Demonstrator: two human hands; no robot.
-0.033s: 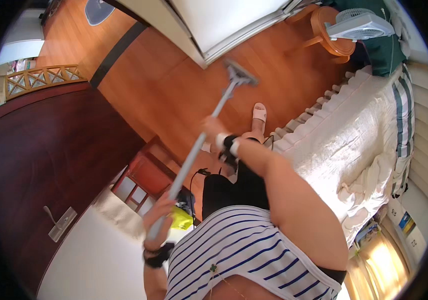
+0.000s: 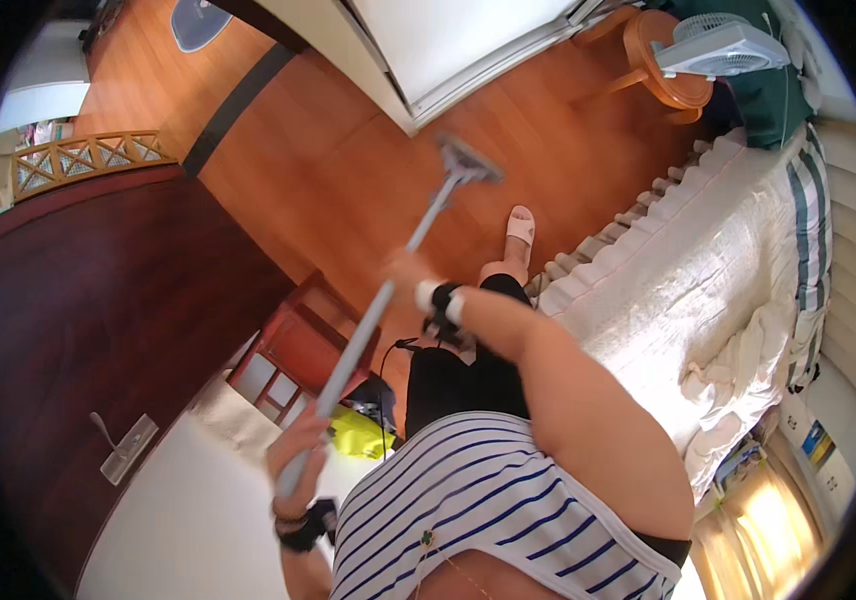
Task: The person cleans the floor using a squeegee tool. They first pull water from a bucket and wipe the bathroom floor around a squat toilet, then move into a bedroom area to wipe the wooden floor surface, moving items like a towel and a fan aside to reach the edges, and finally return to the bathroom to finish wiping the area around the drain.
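A long grey-handled mop [image 2: 356,358] slants across the floor in front of me. Near its lower end, close to my body, my left hand [image 2: 298,445] is wrapped around the handle. Further up the pole, my right hand [image 2: 411,272] is closed on it, its fingers slightly blurred. The flat grey mop head [image 2: 470,162] is at the far end on the wooden floor [image 2: 348,190], just short of the corner of a white cabinet [image 2: 478,40]. Dark bands circle both wrists. Beyond my right hand, one foot stands in a white slipper [image 2: 520,232].
A bed with a ruffled cover [image 2: 668,270] runs along the right. A wooden stool [image 2: 663,75] carries a white fan [image 2: 723,55] at the far right. On the left are a dark red door [image 2: 108,320], a red wooden chair [image 2: 303,335] and a yellow-green item [image 2: 363,433].
The mop has shifted toward me and to the left. Both hands have moved leftward with it, still gripping the handle.
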